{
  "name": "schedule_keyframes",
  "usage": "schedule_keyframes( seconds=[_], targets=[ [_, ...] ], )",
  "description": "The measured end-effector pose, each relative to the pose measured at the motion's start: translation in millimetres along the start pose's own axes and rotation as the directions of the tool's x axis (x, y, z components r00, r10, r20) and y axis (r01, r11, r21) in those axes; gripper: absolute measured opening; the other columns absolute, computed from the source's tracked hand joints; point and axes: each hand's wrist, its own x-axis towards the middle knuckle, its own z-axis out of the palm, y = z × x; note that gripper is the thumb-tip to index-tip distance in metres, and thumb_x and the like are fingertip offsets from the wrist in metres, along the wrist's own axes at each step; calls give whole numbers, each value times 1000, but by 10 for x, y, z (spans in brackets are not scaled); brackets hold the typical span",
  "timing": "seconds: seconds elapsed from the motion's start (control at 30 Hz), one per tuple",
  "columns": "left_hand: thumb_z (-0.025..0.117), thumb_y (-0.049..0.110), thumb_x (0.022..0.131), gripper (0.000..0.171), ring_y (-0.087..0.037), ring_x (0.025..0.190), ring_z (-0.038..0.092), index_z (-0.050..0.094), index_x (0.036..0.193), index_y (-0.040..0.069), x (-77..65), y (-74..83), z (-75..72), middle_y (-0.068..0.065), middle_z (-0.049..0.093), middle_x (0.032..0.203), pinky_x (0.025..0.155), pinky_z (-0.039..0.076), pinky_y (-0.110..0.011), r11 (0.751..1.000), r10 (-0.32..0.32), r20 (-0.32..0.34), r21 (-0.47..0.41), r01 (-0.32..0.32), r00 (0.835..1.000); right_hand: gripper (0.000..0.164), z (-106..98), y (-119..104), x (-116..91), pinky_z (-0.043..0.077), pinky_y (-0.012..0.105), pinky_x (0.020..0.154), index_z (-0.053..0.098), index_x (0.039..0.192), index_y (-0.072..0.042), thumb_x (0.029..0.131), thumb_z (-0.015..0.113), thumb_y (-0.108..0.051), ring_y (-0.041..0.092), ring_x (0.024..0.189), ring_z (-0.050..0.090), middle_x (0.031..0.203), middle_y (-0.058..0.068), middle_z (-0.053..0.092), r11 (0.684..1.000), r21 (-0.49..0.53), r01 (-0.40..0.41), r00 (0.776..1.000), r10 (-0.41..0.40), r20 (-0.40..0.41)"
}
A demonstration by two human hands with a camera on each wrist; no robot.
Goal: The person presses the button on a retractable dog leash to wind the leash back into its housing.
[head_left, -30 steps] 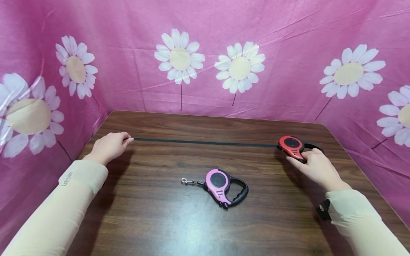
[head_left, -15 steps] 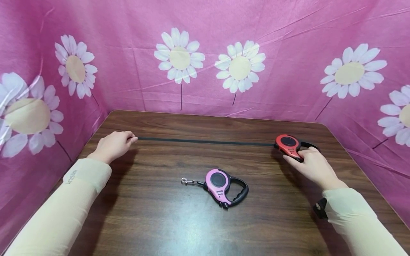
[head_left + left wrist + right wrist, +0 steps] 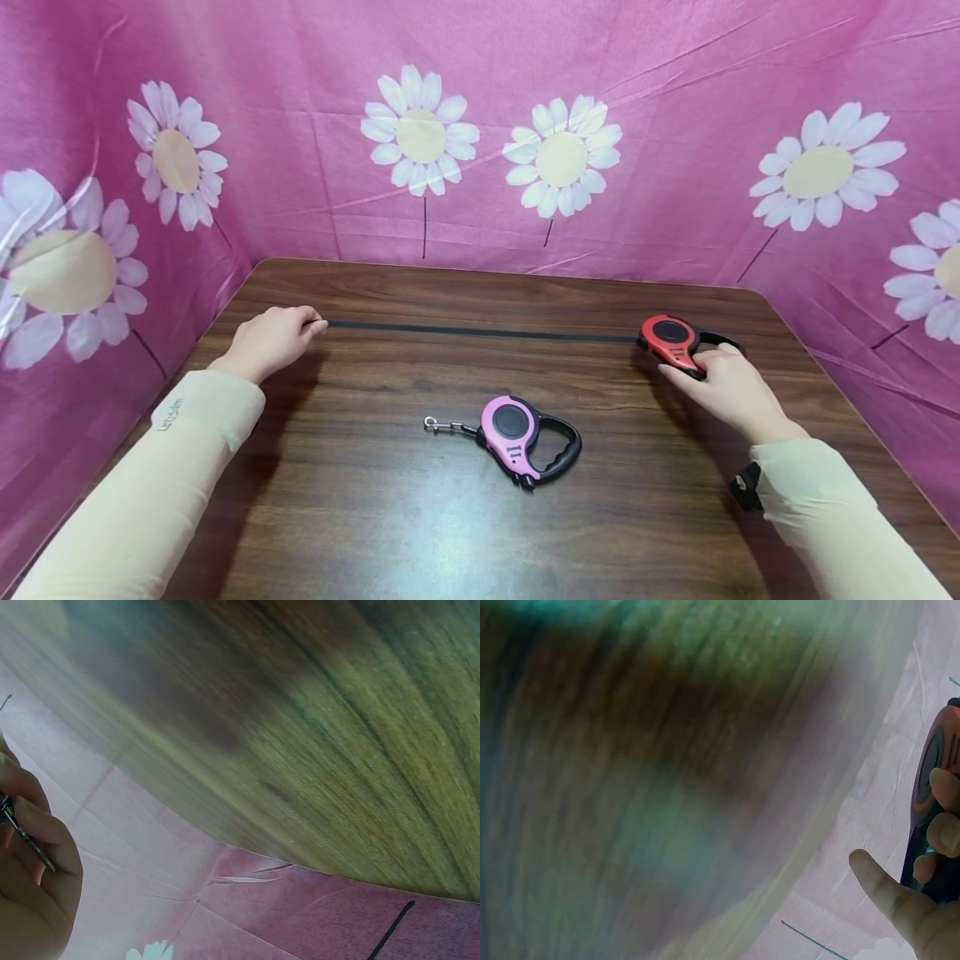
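A red retractable dog leash (image 3: 669, 332) is in my right hand (image 3: 738, 392), whose fingers wrap its black handle. In the right wrist view the fingers curl round the casing's grip, while the thumb (image 3: 881, 881) points away from it. From the casing a dark strap (image 3: 480, 332) runs straight and taut across to my left hand (image 3: 273, 340), which pinches its end. The left wrist view shows a thin metal clip (image 3: 28, 838) within those curled fingers. Nearer me, a pink retractable leash (image 3: 510, 437) lies on the table, its metal hook pointing left.
The brown wood-grain table (image 3: 360, 517) ends at a back edge beyond the strap. Pink cloth (image 3: 300, 150) printed with large white daisies hangs behind the table and along both sides.
Both hands have moved a little toward each other, the left one rightward and the right one leftward with the red leash. The strap between them is shorter. The pink leash stays put.
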Motion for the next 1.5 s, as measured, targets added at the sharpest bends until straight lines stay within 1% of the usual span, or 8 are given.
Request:
schedule_keyframes(
  seconds=[0.23, 0.4, 0.57, 0.77, 0.93, 1.13, 1.37, 1.5],
  targets=[
    [49, 34, 103, 29, -46, 99, 66, 67, 114, 13, 7, 45, 1, -17, 71, 109, 74, 48, -63, 1000, 9, -19, -3, -9, 1000, 54, 33, -36, 18, 34, 32, 65, 40, 56, -15, 92, 64, -47, 23, 79, 45, 56, -2, 36, 1000, -4, 11, 1000, -11, 15],
    [50, 33, 103, 28, -44, 97, 67, 67, 114, 13, 16, 67, 13, -16, 72, 107, 73, 49, -63, 1000, 19, -24, -2, -19, 1000, 54, 49, -75, 29, 33, 29, 62, 39, 56, -16, 92, 66, -46, 20, 75, 41, 58, -3, 36, 1000, -3, 22, 1000, -22, 10],
    [50, 33, 102, 27, -41, 94, 68, 67, 112, 14, 27, 83, 27, -13, 72, 103, 72, 49, -61, 1000, 23, -25, -4, -24, 999, 54, 52, -115, 38, 33, 29, 63, 39, 56, -16, 91, 66, -45, 20, 77, 42, 57, -3, 36, 1000, 0, 26, 1000, -26, 8],
    [51, 32, 102, 26, -42, 94, 68, 67, 111, 14, 28, 105, 23, -14, 72, 104, 71, 49, -61, 1000, 28, -32, -5, -28, 999, 54, 69, -133, 47, 31, 28, 62, 38, 56, -16, 91, 67, -46, 19, 75, 41, 58, -4, 36, 999, 3, 33, 999, -33, 20],
    [52, 32, 102, 25, -42, 93, 68, 68, 110, 15, 30, 128, 21, -14, 72, 103, 70, 49, -60, 999, 32, -36, -7, -32, 999, 53, 78, -124, 53, 32, 29, 62, 39, 57, -16, 91, 67, -45, 19, 75, 42, 58, -4, 36, 999, -7, 43, 999, -43, 14],
    [52, 31, 102, 24, -38, 91, 69, 68, 109, 14, 17, 145, 43, -12, 73, 99, 71, 49, -59, 999, 44, -42, -12, -44, 998, 54, 84, -142, 54, 31, 29, 62, 39, 57, -16, 91, 67, -46, 19, 75, 41, 58, -3, 36, 999, 1, 36, 999, -36, 20],
    [53, 31, 102, 23, -40, 93, 68, 69, 109, 15, 39, 202, 55, -8, 73, 98, 73, 49, -60, 998, 53, -44, -24, -54, 998, 52, 101, -183, 64, 32, 27, 61, 40, 56, -17, 90, 69, -43, 18, 73, 41, 57, -3, 36, 998, 14, 57, 998, -56, -10],
    [53, 32, 102, 24, -41, 95, 68, 69, 110, 15, 56, 223, 63, -9, 73, 100, 74, 49, -60, 998, 51, -40, -24, -52, 998, 52, 104, -200, 76, 32, 27, 61, 39, 56, -17, 89, 70, -43, 18, 73, 41, 58, -3, 36, 998, 13, 67, 998, -66, -23]
  ],
)
